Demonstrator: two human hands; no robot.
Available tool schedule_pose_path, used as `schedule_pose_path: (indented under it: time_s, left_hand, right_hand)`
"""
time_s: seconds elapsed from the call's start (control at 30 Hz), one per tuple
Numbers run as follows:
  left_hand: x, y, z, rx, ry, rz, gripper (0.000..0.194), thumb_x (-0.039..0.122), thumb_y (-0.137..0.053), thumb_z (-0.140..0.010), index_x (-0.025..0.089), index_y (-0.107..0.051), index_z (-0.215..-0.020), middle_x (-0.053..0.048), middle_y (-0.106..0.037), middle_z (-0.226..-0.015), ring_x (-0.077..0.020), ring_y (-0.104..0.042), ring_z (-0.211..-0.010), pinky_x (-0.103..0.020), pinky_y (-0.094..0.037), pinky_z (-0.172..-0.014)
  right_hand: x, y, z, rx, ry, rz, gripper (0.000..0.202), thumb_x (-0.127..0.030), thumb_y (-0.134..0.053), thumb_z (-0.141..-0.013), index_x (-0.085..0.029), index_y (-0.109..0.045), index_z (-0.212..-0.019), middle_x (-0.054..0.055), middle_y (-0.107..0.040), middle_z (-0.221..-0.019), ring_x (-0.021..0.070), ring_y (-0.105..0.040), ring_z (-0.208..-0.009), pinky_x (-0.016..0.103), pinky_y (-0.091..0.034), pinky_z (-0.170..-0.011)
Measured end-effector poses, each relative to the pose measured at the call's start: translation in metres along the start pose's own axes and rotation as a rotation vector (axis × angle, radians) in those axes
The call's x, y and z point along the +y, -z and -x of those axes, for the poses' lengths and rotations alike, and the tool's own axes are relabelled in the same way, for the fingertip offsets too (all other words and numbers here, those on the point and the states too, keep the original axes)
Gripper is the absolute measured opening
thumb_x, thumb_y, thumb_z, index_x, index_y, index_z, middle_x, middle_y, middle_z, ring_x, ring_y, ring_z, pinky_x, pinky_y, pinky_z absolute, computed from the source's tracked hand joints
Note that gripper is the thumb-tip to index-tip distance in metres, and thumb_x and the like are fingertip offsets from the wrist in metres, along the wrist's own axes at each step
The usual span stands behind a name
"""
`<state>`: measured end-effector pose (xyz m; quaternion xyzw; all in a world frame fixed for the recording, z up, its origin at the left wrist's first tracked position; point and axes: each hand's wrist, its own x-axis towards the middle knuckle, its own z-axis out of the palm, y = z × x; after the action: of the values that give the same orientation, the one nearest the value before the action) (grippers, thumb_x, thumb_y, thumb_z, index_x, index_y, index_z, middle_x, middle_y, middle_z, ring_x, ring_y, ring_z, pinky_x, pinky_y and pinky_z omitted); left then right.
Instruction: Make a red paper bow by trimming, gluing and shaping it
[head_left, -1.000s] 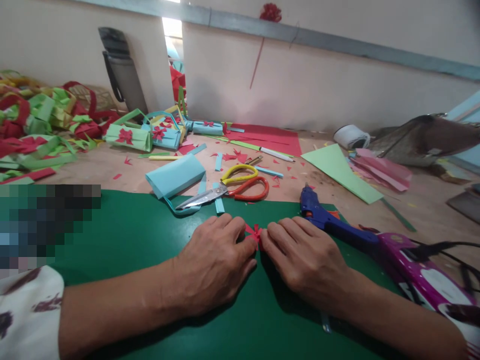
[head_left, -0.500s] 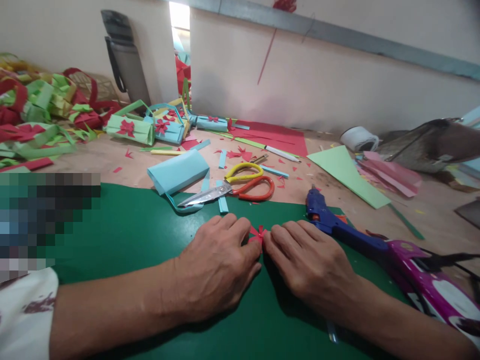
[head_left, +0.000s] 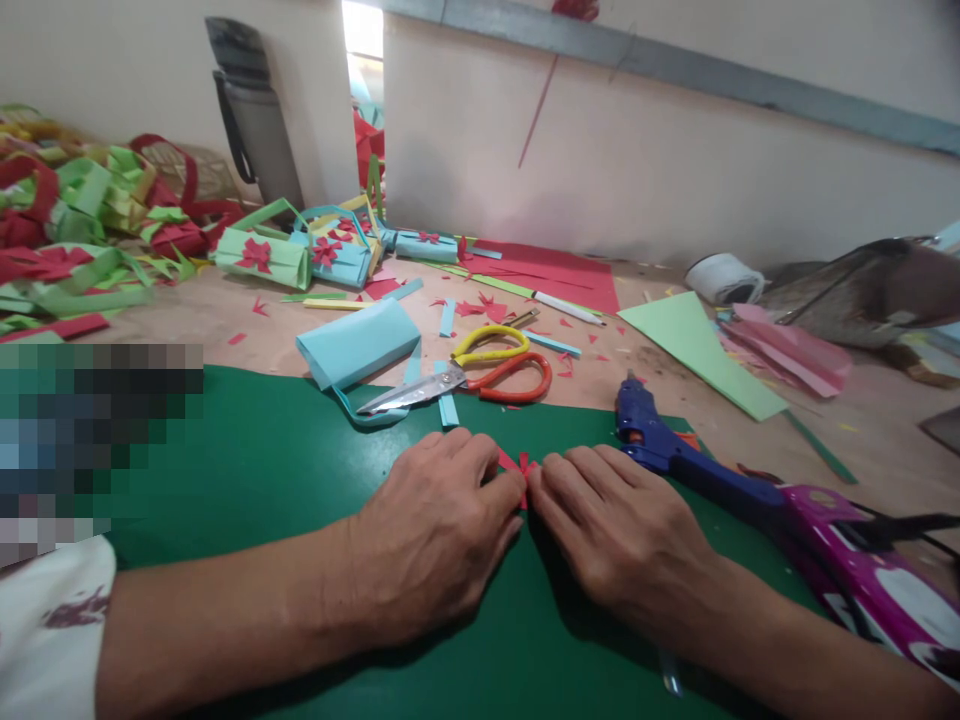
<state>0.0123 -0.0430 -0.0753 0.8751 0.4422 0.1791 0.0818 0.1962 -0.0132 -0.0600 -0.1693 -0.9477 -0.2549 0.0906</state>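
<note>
A small red paper bow (head_left: 524, 466) is pinched between both hands above the green mat (head_left: 277, 440). My left hand (head_left: 442, 530) grips its left side with thumb and fingers pressed together. On the other side, my right hand (head_left: 619, 525) has its closed fingertips on the bow's right edge. The fingers cover much of the bow. Scissors (head_left: 457, 375) with one yellow and one orange handle lie just beyond the hands, beside a folded light-blue paper piece (head_left: 360, 343). To the right rests a blue and magenta glue gun (head_left: 720, 480).
Small paper bags with red bows (head_left: 262, 257) stand at the back left, near a paper pile (head_left: 90, 200) and a dark bottle (head_left: 259, 120). Red sheets (head_left: 555, 272), a white pen (head_left: 568, 308), green paper (head_left: 701, 352) and a bag (head_left: 862, 285) lie behind and right.
The view has shifted very slightly. Both hands stay nearly in place on the red bow, whose visible loops have changed shape a little between the fingertips.
</note>
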Motion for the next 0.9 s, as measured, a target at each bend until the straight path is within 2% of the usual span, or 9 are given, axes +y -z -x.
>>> schedule_pose_path:
  time_s: [0.2,0.33,0.43,0.5,0.63,0.73,0.9]
  left_hand:
    - [-0.005,-0.003,-0.003,0.022,0.054,0.052,0.018,0.018,-0.040,-0.087,0.018,-0.057,-0.086,-0.003,-0.052,-0.078,-0.0163,-0.045,-0.069,-0.030,-0.036,-0.062]
    - [-0.008,-0.001,-0.007,0.051,0.102,0.185,0.022,0.018,-0.040,-0.088,0.019,-0.061,-0.089,-0.002,-0.052,-0.077,-0.0140,-0.049,-0.068,-0.026,-0.039,-0.062]
    - [-0.012,0.002,-0.016,0.099,0.119,0.272,0.020,0.016,-0.044,-0.086,0.018,-0.064,-0.091,-0.002,-0.055,-0.079,-0.0131,-0.052,-0.070,-0.025,-0.040,-0.063]
    - [-0.016,0.004,-0.026,0.112,0.131,0.293,0.016,0.015,-0.051,-0.081,0.017,-0.066,-0.085,-0.002,-0.058,-0.076,-0.0131,-0.053,-0.068,-0.024,-0.040,-0.061]
    - [-0.020,0.007,-0.048,0.015,0.195,0.366,0.012,0.014,-0.055,-0.074,0.015,-0.063,-0.065,0.002,-0.057,-0.055,-0.0103,-0.049,-0.053,-0.022,-0.034,-0.050]
    - [-0.019,0.009,-0.059,-0.057,0.256,0.333,0.011,0.017,-0.059,-0.070,0.016,-0.061,-0.060,0.002,-0.058,-0.053,-0.0108,-0.050,-0.052,-0.021,-0.032,-0.047]
    - [-0.014,0.014,-0.065,-0.099,0.287,0.257,0.006,0.016,-0.063,-0.064,0.016,-0.062,-0.059,0.002,-0.058,-0.053,-0.0121,-0.051,-0.052,-0.023,-0.030,-0.047]
  right_hand:
    - [0.002,-0.001,-0.001,0.004,0.000,-0.005,0.025,-0.005,-0.043,-0.083,-0.010,-0.065,-0.074,0.010,-0.056,-0.064,0.0209,-0.045,-0.060,0.034,-0.031,-0.055]
    - [0.003,0.000,0.000,-0.002,-0.003,-0.024,0.027,-0.004,-0.041,-0.083,-0.010,-0.066,-0.076,0.009,-0.056,-0.064,0.0208,-0.044,-0.061,0.034,-0.032,-0.056]
    - [0.004,0.000,0.002,-0.016,-0.003,-0.030,0.027,-0.004,-0.040,-0.083,-0.009,-0.066,-0.079,0.009,-0.056,-0.064,0.0204,-0.044,-0.060,0.033,-0.032,-0.055]
    - [0.005,-0.001,0.003,-0.018,-0.005,-0.042,0.027,-0.004,-0.040,-0.083,-0.009,-0.066,-0.079,0.009,-0.056,-0.065,0.0205,-0.044,-0.060,0.033,-0.032,-0.055]
    - [0.006,-0.004,0.007,-0.020,-0.017,-0.076,0.026,-0.005,-0.040,-0.084,-0.009,-0.066,-0.081,0.008,-0.056,-0.065,0.0205,-0.044,-0.059,0.033,-0.032,-0.054]
    - [0.007,-0.005,0.008,-0.025,-0.020,-0.083,0.028,-0.004,-0.038,-0.084,-0.008,-0.065,-0.084,0.008,-0.056,-0.065,0.0202,-0.045,-0.058,0.032,-0.033,-0.054]
    - [0.008,-0.004,0.009,-0.030,-0.023,-0.090,0.029,-0.005,-0.037,-0.085,-0.007,-0.065,-0.092,0.010,-0.058,-0.068,0.0206,-0.047,-0.059,0.033,-0.034,-0.055]
